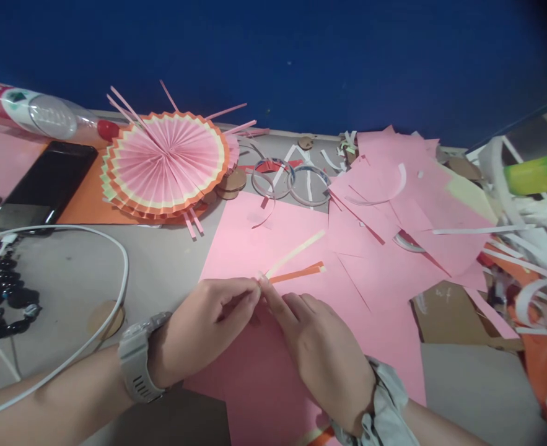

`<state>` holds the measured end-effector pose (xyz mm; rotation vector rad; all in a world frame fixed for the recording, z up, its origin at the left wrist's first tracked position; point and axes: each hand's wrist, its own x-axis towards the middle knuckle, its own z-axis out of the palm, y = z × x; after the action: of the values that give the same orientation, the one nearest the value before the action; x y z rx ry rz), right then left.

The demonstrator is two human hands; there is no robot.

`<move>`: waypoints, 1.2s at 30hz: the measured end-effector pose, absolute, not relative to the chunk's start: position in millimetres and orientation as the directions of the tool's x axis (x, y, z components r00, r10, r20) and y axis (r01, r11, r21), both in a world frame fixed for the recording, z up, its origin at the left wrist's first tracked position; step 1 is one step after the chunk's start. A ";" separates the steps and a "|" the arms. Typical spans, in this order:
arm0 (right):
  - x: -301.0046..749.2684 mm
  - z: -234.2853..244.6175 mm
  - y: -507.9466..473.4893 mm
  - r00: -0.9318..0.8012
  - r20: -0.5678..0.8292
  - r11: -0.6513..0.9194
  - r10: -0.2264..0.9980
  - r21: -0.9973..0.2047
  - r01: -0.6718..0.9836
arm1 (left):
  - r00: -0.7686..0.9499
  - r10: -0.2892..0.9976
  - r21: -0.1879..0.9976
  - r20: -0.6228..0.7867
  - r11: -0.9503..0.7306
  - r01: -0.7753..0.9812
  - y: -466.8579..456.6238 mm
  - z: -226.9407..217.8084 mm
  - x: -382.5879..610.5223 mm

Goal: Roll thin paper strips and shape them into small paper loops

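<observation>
Two narrow paper strips, a cream strip (296,253) and an orange strip (297,272), fan out to the right from my fingertips, above a sheet of pink paper (264,229). My left hand (212,325) is closed in a pinch at the strips' near ends. Against the left fingertips, my right hand (317,347) presses the same ends with its index finger; its other fingers are curled, and its thumb is hidden. The exact joint between the strips is covered by the fingers.
A pleated paper rosette (166,158) lies at back left beside a black phone (45,183) and a plastic bottle (52,114). Tape rolls (309,186) sit behind the sheet. Pink paper scraps (394,192) pile up on the right. A white cable (125,266) crosses my left forearm.
</observation>
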<state>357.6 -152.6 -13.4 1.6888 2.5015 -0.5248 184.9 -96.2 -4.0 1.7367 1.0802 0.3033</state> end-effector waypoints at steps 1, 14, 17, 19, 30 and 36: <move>357.8 -13.4 -152.7 -0.391 -0.251 0.335 0.886 -0.237 0.912 | 0.566 0.775 0.848 -0.281 -0.075 0.524 -96.5 -3.9 184.8; 358.0 -14.7 -153.1 -0.391 -0.227 0.339 0.892 -0.236 0.911 | 0.573 0.770 0.848 -0.281 -0.079 0.523 -97.5 -3.7 184.2; 358.4 -15.1 -153.2 -0.393 -0.224 0.341 0.892 -0.236 0.910 | 0.569 0.775 0.851 -0.275 -0.080 0.519 -97.2 -3.8 184.1; 358.0 -14.5 -153.1 -0.393 -0.221 0.342 0.893 -0.237 0.909 | 0.569 0.776 0.852 -0.272 -0.080 0.518 -96.7 -4.1 184.2; 357.3 -12.9 -152.4 -0.388 -0.237 0.331 0.890 -0.247 0.911 | 0.555 0.788 0.847 -0.265 -0.085 0.525 -97.7 -3.2 184.8; 357.9 -14.6 -152.8 -0.398 -0.215 0.345 0.892 -0.244 0.906 | 0.560 0.787 0.850 -0.259 -0.089 0.519 -97.4 -3.9 184.6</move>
<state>357.9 -152.8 -14.6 1.6992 2.5405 -0.5064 184.6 -97.4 -3.9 1.7535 1.0865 0.3211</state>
